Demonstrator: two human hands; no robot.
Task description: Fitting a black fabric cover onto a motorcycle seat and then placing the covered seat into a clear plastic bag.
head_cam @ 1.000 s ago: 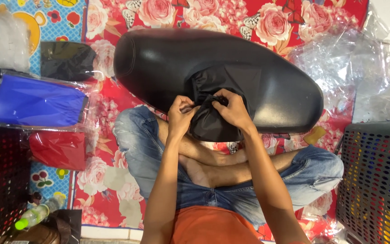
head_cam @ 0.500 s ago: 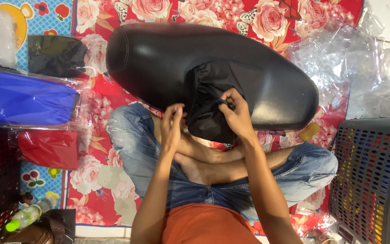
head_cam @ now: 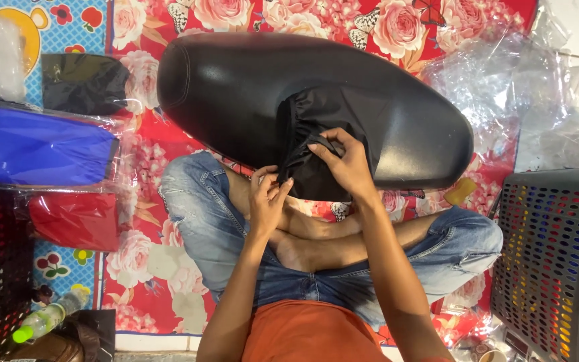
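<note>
From my remote feed, my right hand and left hand pinch the gathered black fabric cover at the near edge of the long black vinyl seat lying crosswise ahead.

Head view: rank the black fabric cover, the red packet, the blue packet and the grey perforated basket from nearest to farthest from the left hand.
1. Black fabric cover, pinched by the left hand.
2. Red packet, to its left on the floral mat.
3. Blue packet, farther left and up.
4. Grey perforated basket, far right.
</note>
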